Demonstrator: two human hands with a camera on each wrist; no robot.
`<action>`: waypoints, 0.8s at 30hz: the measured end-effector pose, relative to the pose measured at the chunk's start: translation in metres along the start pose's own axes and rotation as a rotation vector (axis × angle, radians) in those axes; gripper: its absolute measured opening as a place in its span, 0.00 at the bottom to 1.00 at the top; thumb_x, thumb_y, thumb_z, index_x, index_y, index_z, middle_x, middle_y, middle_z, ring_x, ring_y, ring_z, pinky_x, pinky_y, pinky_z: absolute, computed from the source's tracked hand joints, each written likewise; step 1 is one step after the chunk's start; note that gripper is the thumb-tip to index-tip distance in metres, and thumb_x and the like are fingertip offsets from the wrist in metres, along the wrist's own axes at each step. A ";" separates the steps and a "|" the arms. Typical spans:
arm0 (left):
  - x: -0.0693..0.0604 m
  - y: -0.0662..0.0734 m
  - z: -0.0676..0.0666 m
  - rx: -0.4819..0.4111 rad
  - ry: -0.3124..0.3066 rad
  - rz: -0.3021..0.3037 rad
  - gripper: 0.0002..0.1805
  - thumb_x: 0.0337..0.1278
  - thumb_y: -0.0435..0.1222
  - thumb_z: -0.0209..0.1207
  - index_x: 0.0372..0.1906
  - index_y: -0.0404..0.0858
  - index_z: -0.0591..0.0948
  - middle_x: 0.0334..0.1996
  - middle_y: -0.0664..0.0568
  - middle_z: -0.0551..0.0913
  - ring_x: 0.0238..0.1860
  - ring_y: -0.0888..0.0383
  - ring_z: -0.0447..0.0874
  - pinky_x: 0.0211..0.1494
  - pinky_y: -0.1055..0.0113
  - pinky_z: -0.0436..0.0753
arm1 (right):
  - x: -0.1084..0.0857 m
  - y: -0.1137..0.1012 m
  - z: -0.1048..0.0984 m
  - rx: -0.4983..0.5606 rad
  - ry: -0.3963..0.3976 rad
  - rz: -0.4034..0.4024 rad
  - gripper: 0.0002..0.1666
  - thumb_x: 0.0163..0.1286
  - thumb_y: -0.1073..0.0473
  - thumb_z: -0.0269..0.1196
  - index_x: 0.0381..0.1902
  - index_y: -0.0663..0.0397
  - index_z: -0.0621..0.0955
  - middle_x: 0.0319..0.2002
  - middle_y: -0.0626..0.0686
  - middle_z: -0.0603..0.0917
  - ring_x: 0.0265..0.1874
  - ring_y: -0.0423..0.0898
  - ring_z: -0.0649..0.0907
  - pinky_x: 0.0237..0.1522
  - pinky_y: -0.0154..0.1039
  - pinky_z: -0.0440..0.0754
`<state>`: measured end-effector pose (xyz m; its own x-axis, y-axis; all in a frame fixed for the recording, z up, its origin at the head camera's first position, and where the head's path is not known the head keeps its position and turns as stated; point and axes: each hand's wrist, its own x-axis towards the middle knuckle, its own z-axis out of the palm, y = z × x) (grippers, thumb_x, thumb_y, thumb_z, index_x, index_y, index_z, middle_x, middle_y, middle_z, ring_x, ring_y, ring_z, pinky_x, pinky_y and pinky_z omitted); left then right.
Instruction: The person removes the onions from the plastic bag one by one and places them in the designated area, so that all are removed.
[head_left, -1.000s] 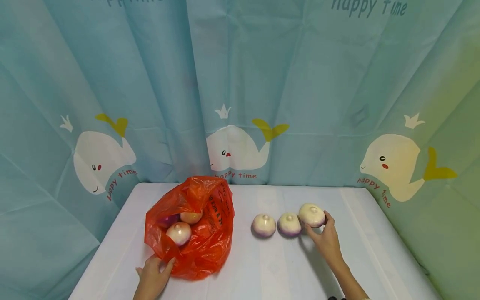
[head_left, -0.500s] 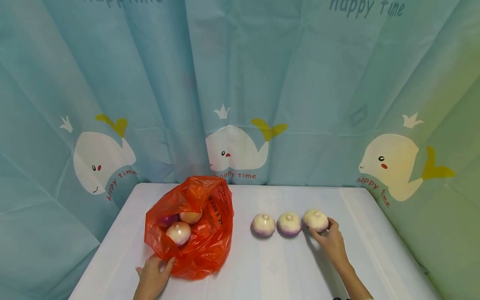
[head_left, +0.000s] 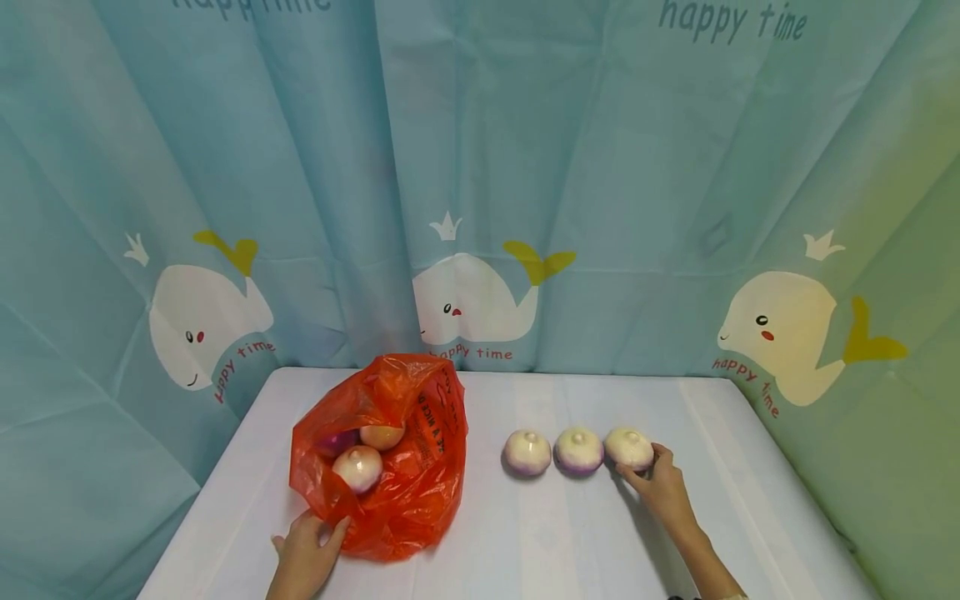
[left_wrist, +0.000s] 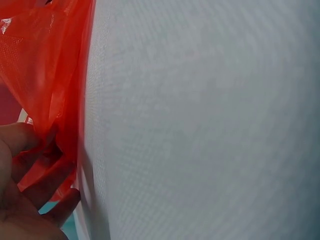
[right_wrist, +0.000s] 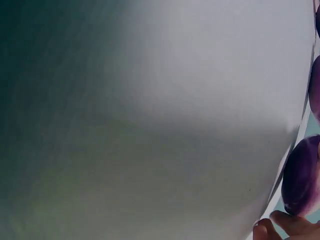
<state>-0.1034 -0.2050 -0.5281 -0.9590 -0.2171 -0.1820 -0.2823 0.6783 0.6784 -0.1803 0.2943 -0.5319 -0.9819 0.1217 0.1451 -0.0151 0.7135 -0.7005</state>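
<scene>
Three white onions with purple undersides line up on the table in the head view: a left onion (head_left: 527,452), a middle onion (head_left: 578,451) and a right onion (head_left: 628,448). My right hand (head_left: 666,492) grips the right onion between thumb and fingers, at or just above the tabletop. In the right wrist view this onion (right_wrist: 301,175) shows its dark purple side, with fingertips (right_wrist: 290,224) against it. My left hand (head_left: 306,550) pinches the near edge of a red plastic bag (head_left: 405,517). The left wrist view shows the thumb and fingers around the bag's film (left_wrist: 50,95).
Inside the bag's mouth lie a white-and-purple onion (head_left: 358,468), an orange-tan onion (head_left: 382,436) and a purple one (head_left: 339,442), partly covered. The white-covered table (head_left: 480,575) ends at a blue curtain (head_left: 637,167) with whale prints behind it.
My right hand has moved the right onion slightly right and down, beside the middle one. The left hand and the bag have stayed where they were.
</scene>
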 end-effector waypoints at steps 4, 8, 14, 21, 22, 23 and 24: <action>-0.001 0.000 0.000 0.003 0.005 0.000 0.24 0.58 0.45 0.61 0.46 0.27 0.78 0.42 0.37 0.80 0.52 0.32 0.69 0.52 0.23 0.32 | 0.001 0.000 -0.001 -0.011 -0.009 -0.005 0.45 0.60 0.55 0.68 0.57 0.85 0.58 0.52 0.83 0.67 0.53 0.73 0.71 0.52 0.61 0.71; -0.001 0.000 0.000 0.008 0.007 0.001 0.23 0.58 0.45 0.61 0.46 0.26 0.78 0.42 0.37 0.80 0.52 0.33 0.70 0.52 0.23 0.34 | 0.002 0.000 -0.002 -0.027 -0.013 -0.023 0.46 0.59 0.56 0.68 0.57 0.86 0.57 0.53 0.84 0.66 0.54 0.74 0.69 0.53 0.62 0.70; -0.001 0.002 0.000 0.008 -0.002 -0.002 0.23 0.58 0.44 0.61 0.45 0.27 0.78 0.41 0.38 0.80 0.52 0.32 0.70 0.52 0.23 0.34 | 0.002 0.001 -0.002 -0.050 0.015 -0.039 0.48 0.58 0.58 0.69 0.58 0.88 0.56 0.52 0.85 0.66 0.53 0.76 0.69 0.53 0.64 0.68; -0.001 0.003 0.000 0.008 -0.005 -0.019 0.23 0.58 0.45 0.61 0.45 0.27 0.78 0.42 0.37 0.79 0.53 0.32 0.69 0.53 0.24 0.32 | 0.003 -0.004 -0.004 -0.061 0.077 -0.063 0.49 0.56 0.58 0.70 0.60 0.86 0.56 0.53 0.83 0.66 0.52 0.79 0.66 0.52 0.68 0.66; -0.001 0.003 0.000 0.007 -0.005 -0.018 0.23 0.58 0.45 0.61 0.45 0.27 0.78 0.42 0.37 0.79 0.53 0.32 0.68 0.53 0.24 0.32 | 0.003 -0.005 -0.004 -0.058 0.101 -0.078 0.49 0.55 0.58 0.70 0.60 0.85 0.57 0.53 0.83 0.66 0.52 0.79 0.66 0.52 0.68 0.65; -0.001 0.002 0.000 0.007 -0.004 -0.018 0.23 0.58 0.45 0.61 0.45 0.27 0.78 0.42 0.37 0.79 0.53 0.32 0.68 0.53 0.24 0.32 | 0.004 -0.007 -0.003 -0.052 0.126 -0.094 0.48 0.54 0.59 0.71 0.60 0.85 0.58 0.53 0.82 0.66 0.52 0.78 0.66 0.52 0.69 0.65; -0.002 0.002 0.000 0.005 -0.003 -0.017 0.23 0.58 0.45 0.61 0.45 0.27 0.78 0.42 0.37 0.79 0.53 0.32 0.68 0.53 0.24 0.32 | 0.005 -0.009 -0.002 -0.045 0.154 -0.117 0.48 0.53 0.59 0.71 0.59 0.84 0.60 0.52 0.81 0.67 0.51 0.77 0.66 0.51 0.69 0.65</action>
<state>-0.1025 -0.2033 -0.5263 -0.9542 -0.2263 -0.1956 -0.2985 0.6784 0.6713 -0.1848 0.2899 -0.5230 -0.9334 0.1381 0.3312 -0.1153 0.7585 -0.6413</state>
